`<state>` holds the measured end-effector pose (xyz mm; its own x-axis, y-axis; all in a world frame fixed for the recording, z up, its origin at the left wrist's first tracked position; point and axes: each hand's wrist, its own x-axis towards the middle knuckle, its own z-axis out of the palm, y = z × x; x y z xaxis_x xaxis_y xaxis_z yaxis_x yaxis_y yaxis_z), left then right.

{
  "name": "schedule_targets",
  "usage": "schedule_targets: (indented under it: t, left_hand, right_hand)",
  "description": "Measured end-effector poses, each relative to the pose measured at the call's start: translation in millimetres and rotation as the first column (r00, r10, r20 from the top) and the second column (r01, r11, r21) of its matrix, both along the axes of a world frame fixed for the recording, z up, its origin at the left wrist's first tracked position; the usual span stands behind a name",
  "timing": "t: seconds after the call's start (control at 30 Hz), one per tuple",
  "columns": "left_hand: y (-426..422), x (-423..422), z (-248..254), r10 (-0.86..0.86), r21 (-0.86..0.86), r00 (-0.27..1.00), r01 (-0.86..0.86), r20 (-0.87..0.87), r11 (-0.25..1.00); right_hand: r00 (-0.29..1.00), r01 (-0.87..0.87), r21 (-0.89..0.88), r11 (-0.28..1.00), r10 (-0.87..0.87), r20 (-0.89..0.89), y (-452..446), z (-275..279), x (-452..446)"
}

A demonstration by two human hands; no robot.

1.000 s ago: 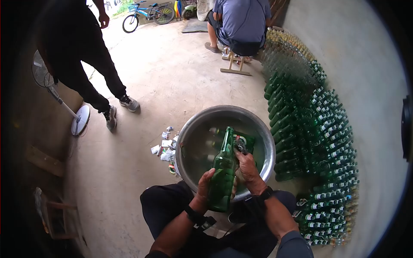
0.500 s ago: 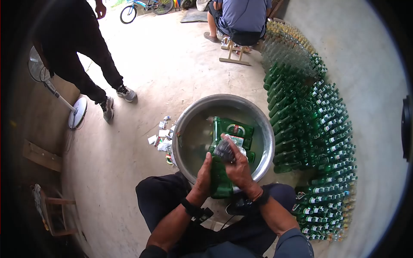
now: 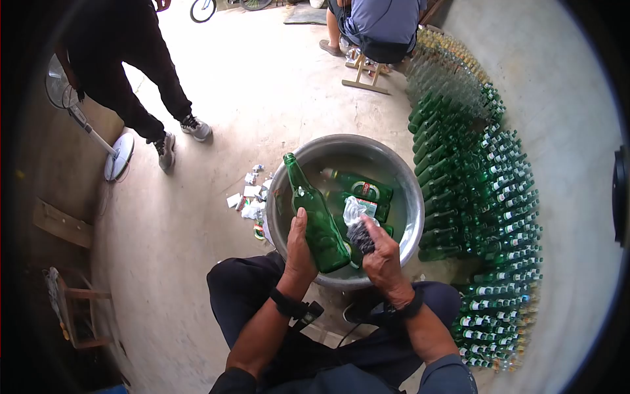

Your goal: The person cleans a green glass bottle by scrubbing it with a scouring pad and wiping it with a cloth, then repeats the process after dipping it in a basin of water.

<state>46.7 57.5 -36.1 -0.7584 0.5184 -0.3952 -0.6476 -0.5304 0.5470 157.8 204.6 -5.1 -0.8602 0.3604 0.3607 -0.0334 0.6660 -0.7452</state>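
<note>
My left hand (image 3: 300,253) is closed around the lower body of a green glass bottle (image 3: 316,220), tilted with its neck pointing up and left over the metal basin (image 3: 412,197). A small white patch shows on the bottle's shoulder. In my right hand (image 3: 386,261) is a dark scouring pad (image 3: 360,236), held just right of the bottle's base and apart from it. A crumpled whitish piece (image 3: 355,209) shows beyond the pad. Several labelled green bottles (image 3: 367,189) lie in the basin's cloudy water, partly hidden by my hands.
Rows of green bottles (image 3: 453,190) line the right wall. Torn label scraps (image 3: 252,197) lie left of the basin. A person in dark trousers (image 3: 141,85) stands by a fan (image 3: 118,157); another person (image 3: 384,26) sits on a wooden stool (image 3: 366,85).
The bottle has swung from in front of me to the left, its neck now over the basin's left rim. My right hand with the pad has moved down and right, off the bottle.
</note>
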Motion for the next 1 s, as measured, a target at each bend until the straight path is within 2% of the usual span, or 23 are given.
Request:
schedule_targets:
  t: [0.03,0.1,0.17,0.23,0.3,0.37,0.4,0.47,0.5,0.57,0.6,0.7,0.77,0.83,0.87,0.9,0.97,1.0]
  left_hand:
    - [1.8,0.9,1.6,0.01,-0.031,1.0,-0.01,0.003,0.999]
    - [7.5,4.7,-2.7,0.023,-0.06,1.0,-0.022,0.013,0.998]
    - [15.7,4.3,-13.3,0.102,-0.049,0.993,-0.104,-0.057,0.993]
    - [8.3,1.1,-8.8,0.047,-0.029,0.999,-0.047,-0.016,0.998]
    - [-0.3,-1.3,-1.0,-0.01,-0.012,1.0,0.01,0.029,1.0]
    - [-5.6,-4.1,9.1,-0.152,0.204,0.987,0.136,0.061,0.969]
    - [-7.0,-6.4,6.9,-0.151,0.207,0.987,0.136,0.059,0.969]
    - [-8.7,-8.6,-2.6,-0.227,0.245,0.974,0.215,0.021,0.945]
    - [-8.9,-7.5,-4.8,-0.225,0.25,0.974,0.213,0.02,0.944]
    - [-9.4,-3.9,-8.6,-0.322,0.405,0.938,0.248,0.125,0.88]
    - [-9.8,-2.3,-11.7,-0.324,0.409,0.938,0.248,0.126,0.878]
    - [-12.0,0.7,-17.5,-0.409,0.506,0.901,0.289,0.142,0.812]
    - [-15.1,1.4,-17.5,-0.457,0.465,0.886,0.373,0.078,0.803]
    - [-17.0,3.1,-11.0,-0.464,0.486,0.882,0.373,0.078,0.79]
    - [-18.5,3.5,-6.2,-0.473,0.501,0.878,0.377,0.075,0.779]
    - [-20.9,1.9,-1.5,-0.475,0.503,0.877,0.378,0.077,0.778]
    - [-28.0,-2.6,8.9,-0.401,0.475,0.916,0.349,0.008,0.808]
    - [-30.7,-4.8,15.9,-0.369,0.472,0.928,0.304,0.049,0.828]
  right_hand:
    - [1.0,0.001,0.001,1.0,-0.001,0.007,-1.3,-0.3,-0.4]
    - [0.991,0.04,-0.062,0.997,-0.047,-0.122,-7.4,3.4,-5.3]
    - [0.993,-0.031,-0.054,0.998,0.024,-0.117,-10.2,2.0,-2.8]
    - [0.991,-0.095,0.075,0.993,0.101,-0.084,-12.8,-0.5,-3.1]
    - [0.998,0.056,0.144,0.988,-0.049,-0.05,7.0,-24.4,-3.5]
    - [0.977,0.182,0.15,0.972,-0.196,0.081,22.8,-46.9,-4.0]
    - [0.978,0.182,0.153,0.971,-0.196,0.078,23.8,-47.8,-4.6]
    - [0.884,0.163,0.267,0.95,-0.261,0.388,25.2,-48.3,-5.1]
    - [0.884,0.162,0.272,0.949,-0.262,0.387,24.7,-54.3,-5.8]
    - [0.916,0.068,0.292,0.954,-0.176,0.361,22.7,-70.7,-5.8]
    - [0.934,-0.018,0.271,0.962,-0.081,0.349,22.9,-73.1,-3.9]
    - [0.897,-0.076,0.317,0.945,-0.073,0.435,24.6,-77.4,-4.9]
    - [0.899,-0.064,0.284,0.957,-0.068,0.432,28.1,-67.4,-11.3]
    - [0.883,0.057,0.151,0.987,-0.12,0.455,30.7,-64.6,-17.1]
    - [0.926,0.096,0.097,0.991,-0.124,0.355,29.8,-62.7,-18.8]
    - [0.925,0.098,0.098,0.99,-0.127,0.357,33.8,-72.1,-19.6]
    - [0.924,0.127,-0.132,0.983,-0.069,0.377,45.0,-97.3,-21.2]
    - [0.924,0.125,-0.126,0.984,-0.069,0.376,44.5,-90.6,-23.4]
